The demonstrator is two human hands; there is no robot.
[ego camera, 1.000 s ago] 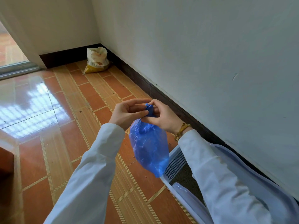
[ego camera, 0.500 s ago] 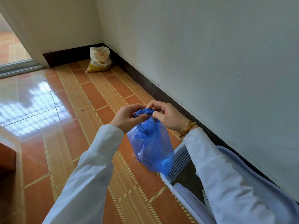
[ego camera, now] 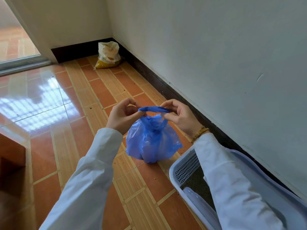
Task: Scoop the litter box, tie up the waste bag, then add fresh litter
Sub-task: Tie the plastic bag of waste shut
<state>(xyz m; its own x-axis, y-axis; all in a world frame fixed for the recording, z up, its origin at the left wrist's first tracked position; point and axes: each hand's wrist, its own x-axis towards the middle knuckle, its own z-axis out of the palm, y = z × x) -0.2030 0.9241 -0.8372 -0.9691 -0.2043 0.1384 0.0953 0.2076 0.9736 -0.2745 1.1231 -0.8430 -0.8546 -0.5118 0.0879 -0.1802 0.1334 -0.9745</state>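
Observation:
A blue plastic waste bag [ego camera: 152,141] hangs in front of me over the tiled floor, its neck twisted into a knot. My left hand [ego camera: 122,116] pinches one end of the bag's twisted strip and my right hand [ego camera: 180,116] pinches the other end, the strip stretched flat between them above the knot. The pale blue litter box [ego camera: 186,165] sits at the lower right by the wall, with a grid panel and grey litter inside, partly hidden by my right sleeve. A white and yellow litter sack [ego camera: 108,55] stands in the far corner.
White walls with a dark skirting board [ego camera: 166,87] run along the right and back. The glossy orange tile floor [ego camera: 69,123] stretches to the left. A brown wooden piece of furniture [ego camera: 11,151] stands at the left edge. A sliding door track [ego camera: 21,63] lies at the upper left.
My hands have drawn apart, pulling the bag's ends out sideways. The knot now shows below the strip and the bag hangs lower and fuller.

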